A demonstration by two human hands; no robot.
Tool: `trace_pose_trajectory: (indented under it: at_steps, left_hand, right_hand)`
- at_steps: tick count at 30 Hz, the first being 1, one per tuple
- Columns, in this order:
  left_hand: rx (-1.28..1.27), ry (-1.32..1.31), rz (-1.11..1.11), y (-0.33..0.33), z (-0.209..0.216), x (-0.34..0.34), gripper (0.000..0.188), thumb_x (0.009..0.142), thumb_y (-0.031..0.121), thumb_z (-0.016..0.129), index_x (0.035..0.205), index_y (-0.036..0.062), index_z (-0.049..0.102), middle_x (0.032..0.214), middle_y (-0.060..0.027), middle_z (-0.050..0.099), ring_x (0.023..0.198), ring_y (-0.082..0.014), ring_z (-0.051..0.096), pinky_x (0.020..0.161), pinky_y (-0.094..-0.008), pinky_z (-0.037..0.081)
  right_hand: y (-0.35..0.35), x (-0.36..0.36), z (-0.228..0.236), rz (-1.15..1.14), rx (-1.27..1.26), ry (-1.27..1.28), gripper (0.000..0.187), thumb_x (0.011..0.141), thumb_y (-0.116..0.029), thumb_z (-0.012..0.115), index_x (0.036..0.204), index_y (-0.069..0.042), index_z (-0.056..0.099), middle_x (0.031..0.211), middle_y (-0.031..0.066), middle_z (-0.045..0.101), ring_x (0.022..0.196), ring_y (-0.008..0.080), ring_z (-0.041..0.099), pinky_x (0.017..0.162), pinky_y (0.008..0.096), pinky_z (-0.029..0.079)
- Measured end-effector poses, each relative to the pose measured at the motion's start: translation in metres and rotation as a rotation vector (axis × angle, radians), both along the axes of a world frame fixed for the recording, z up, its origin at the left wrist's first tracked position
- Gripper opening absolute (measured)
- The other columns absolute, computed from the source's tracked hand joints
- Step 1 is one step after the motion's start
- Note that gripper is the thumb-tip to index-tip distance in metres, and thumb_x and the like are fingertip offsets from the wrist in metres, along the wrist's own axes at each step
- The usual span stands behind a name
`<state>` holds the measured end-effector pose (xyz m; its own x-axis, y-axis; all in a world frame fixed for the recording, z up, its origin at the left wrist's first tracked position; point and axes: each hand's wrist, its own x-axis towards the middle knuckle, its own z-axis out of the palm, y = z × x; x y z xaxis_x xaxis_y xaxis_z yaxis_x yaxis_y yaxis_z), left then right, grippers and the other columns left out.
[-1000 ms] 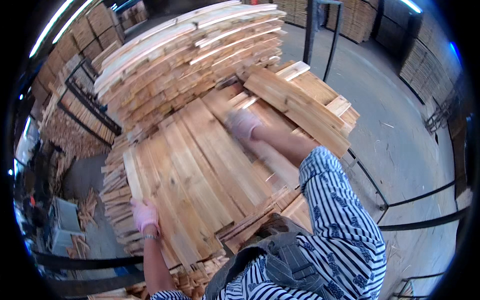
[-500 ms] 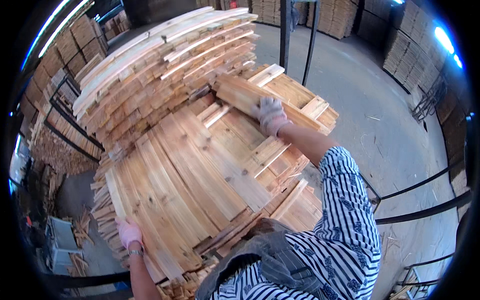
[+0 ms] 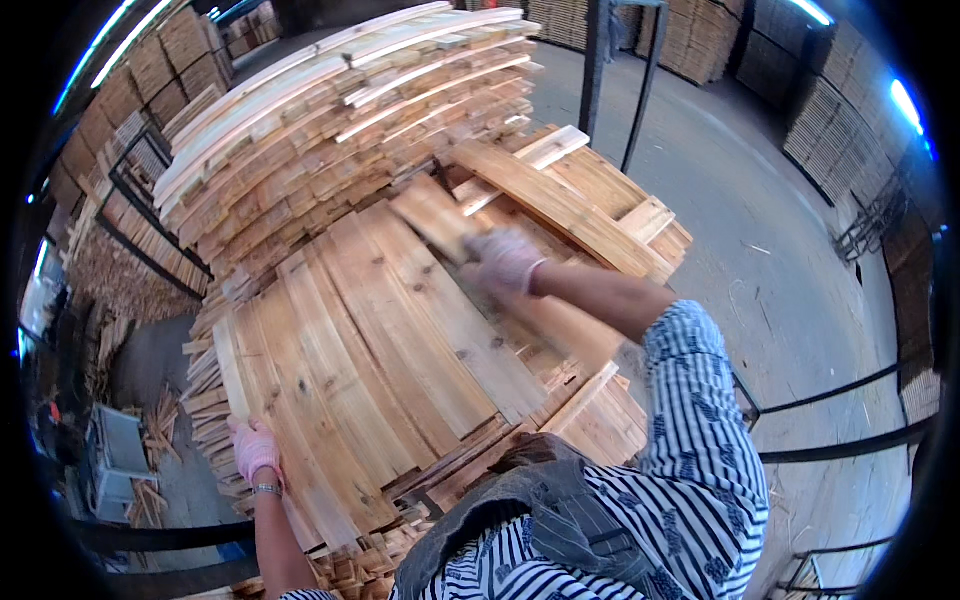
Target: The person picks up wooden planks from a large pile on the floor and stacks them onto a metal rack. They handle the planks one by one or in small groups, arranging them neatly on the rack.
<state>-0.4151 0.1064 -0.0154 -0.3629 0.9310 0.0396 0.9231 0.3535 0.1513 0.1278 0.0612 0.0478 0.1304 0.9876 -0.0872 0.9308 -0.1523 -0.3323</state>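
A row of wooden boards [image 3: 350, 330] lies side by side on a stack in front of me. My right hand [image 3: 505, 262], in a pale work glove and smeared by motion, grips a loose board [image 3: 428, 208] that slants across the right side of the row. Just beyond it another board [image 3: 560, 205] rests on crosswise strips. At the row's left edge, my left hand [image 3: 257, 450], in a pink glove, closes on the outermost board [image 3: 268, 410]; its fingertips are partly hidden.
Behind the row rises a tall pile of boards [image 3: 350, 130]. A dark metal post [image 3: 597, 70] stands beyond it. Black rails [image 3: 840, 440] run at the right. At the left are a grey cabinet [image 3: 122, 460] and scrap wood [image 3: 160, 425] on the floor.
My right hand has moved left and nearer, now with a board slanting under it. The board it touched before lies behind on the strips. My left hand stays at the row's left edge.
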Motion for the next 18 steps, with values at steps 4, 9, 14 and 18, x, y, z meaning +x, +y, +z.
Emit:
trace_pose_trajectory:
  at_steps: [4, 9, 14, 18]
  left_hand:
    - [0.046, 0.037, -0.013, -0.008, -0.001, -0.006, 0.064, 0.104, 0.037, 0.041, 0.151, -0.0051, 0.033, 0.14, -0.0367, 0.05, 0.124, -0.0491, 0.055, 0.103, -0.051, 0.047]
    - [0.042, 0.055, -0.024, -0.006, 0.002, -0.009, 0.064, 0.104, 0.037, 0.042, 0.151, -0.0049, 0.032, 0.139, -0.0366, 0.052, 0.125, -0.0484, 0.055, 0.102, -0.0508, 0.048]
    - [0.082, 0.067, -0.075, -0.002, -0.017, -0.024, 0.063, 0.104, 0.038, 0.042, 0.152, -0.0016, 0.033, 0.135, -0.0361, 0.054, 0.119, -0.0482, 0.059, 0.099, -0.0513, 0.049]
    - [0.025, 0.049, 0.0, -0.008, 0.008, 0.001, 0.062, 0.104, 0.04, 0.042, 0.152, 0.0009, 0.034, 0.135, -0.0355, 0.055, 0.116, -0.0484, 0.06, 0.098, -0.0518, 0.049]
  right_hand:
    - [-0.001, -0.042, -0.002, -0.079, 0.043, -0.032, 0.048, 0.085, -0.039, 0.071, 0.126, -0.017, 0.063, 0.127, 0.0176, 0.063, 0.122, 0.0411, 0.059, 0.097, 0.0493, 0.052]
    - [0.006, -0.003, 0.021, -0.166, 0.034, -0.067, 0.05, 0.084, -0.042, 0.073, 0.127, -0.017, 0.066, 0.126, 0.0169, 0.064, 0.123, 0.0398, 0.058, 0.099, 0.0476, 0.052]
    - [0.041, 0.052, -0.026, -0.159, 0.094, 0.02, 0.052, 0.089, -0.044, 0.068, 0.13, -0.014, 0.064, 0.124, 0.0228, 0.065, 0.117, 0.0453, 0.062, 0.098, 0.0506, 0.053]
    - [0.044, 0.056, -0.017, -0.312, 0.097, -0.222, 0.053, 0.09, -0.046, 0.065, 0.132, -0.013, 0.062, 0.125, 0.0258, 0.063, 0.119, 0.045, 0.061, 0.098, 0.0501, 0.053]
